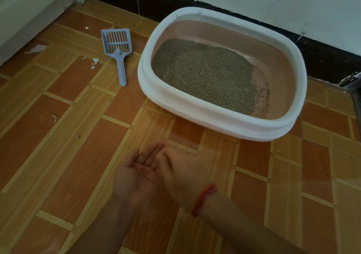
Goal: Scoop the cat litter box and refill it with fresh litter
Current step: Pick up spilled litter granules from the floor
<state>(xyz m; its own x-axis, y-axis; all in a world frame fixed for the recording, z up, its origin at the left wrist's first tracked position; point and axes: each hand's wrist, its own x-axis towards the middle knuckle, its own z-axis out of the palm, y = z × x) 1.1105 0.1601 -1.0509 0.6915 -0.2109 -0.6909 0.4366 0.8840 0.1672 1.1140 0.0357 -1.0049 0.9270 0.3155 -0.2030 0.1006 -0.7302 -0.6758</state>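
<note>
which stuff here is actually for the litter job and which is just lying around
For the job:
- litter box
- litter inside it
- blue scoop, on the floor left of the box, untouched
- left hand and right hand, both holding nothing

Just lying about:
- white scraps on the floor

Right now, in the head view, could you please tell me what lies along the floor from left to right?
White scraps → blue scoop → litter box.
</note>
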